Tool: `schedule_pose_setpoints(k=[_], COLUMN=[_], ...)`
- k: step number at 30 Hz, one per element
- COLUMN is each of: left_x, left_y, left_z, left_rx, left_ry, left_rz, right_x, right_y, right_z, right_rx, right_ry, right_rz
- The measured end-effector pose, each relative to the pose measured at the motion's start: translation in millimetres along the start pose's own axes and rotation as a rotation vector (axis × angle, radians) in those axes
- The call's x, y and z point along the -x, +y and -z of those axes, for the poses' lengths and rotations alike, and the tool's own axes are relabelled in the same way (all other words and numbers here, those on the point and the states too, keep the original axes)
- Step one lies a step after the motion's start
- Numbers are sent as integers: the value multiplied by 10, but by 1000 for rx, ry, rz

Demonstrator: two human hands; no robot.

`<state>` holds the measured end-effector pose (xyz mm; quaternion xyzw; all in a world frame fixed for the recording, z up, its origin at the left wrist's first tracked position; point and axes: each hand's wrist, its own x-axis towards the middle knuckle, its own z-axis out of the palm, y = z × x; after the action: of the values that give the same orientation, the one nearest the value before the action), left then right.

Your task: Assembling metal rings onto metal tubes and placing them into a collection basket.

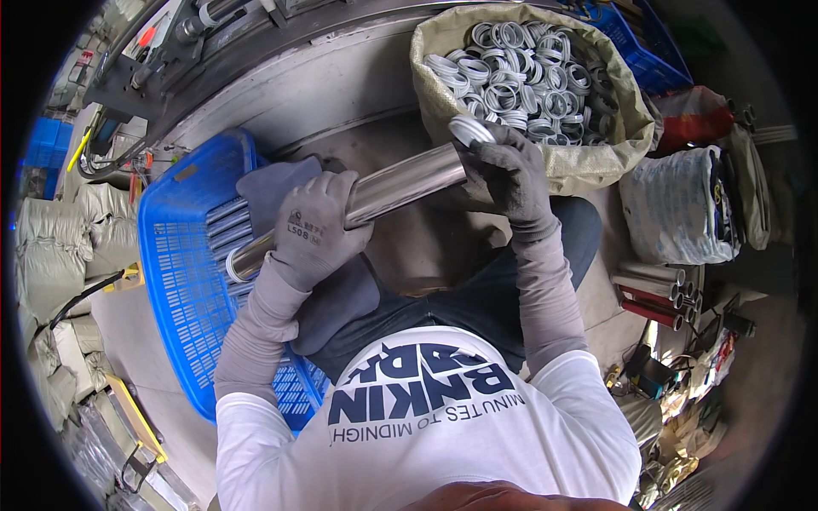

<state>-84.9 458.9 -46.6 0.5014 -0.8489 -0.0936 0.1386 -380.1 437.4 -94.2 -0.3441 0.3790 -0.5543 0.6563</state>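
Across my lap a shiny metal tube slants up to the right. My left hand, in a grey glove, is wrapped around it left of the middle. A white ring sits at the tube's lower left end, over the blue basket. At the upper right end, my gloved right hand pinches another white plastic ring, just above the tube's rim. That ring is tilted and not on the tube. Part of the tube's right end is hidden by the right hand's fingers.
Beyond my right hand stands an open woven sack full of white rings. Several metal tubes lie in the blue basket. More tubes are stacked at right, near a wrapped bundle. Machinery runs along the far left.
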Motion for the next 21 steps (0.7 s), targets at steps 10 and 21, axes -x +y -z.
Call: schedule_pose_setpoints(k=[10, 21], left_x=[1, 7], left_y=[-30, 1], left_z=[6, -41], left_rx=[-54, -112], left_ry=[39, 35], left_rz=[-25, -36], right_x=[68, -79], right_y=[55, 352], right_z=[-94, -255], right_rx=[113, 728], right_ry=[-48, -64], right_rz=[106, 675])
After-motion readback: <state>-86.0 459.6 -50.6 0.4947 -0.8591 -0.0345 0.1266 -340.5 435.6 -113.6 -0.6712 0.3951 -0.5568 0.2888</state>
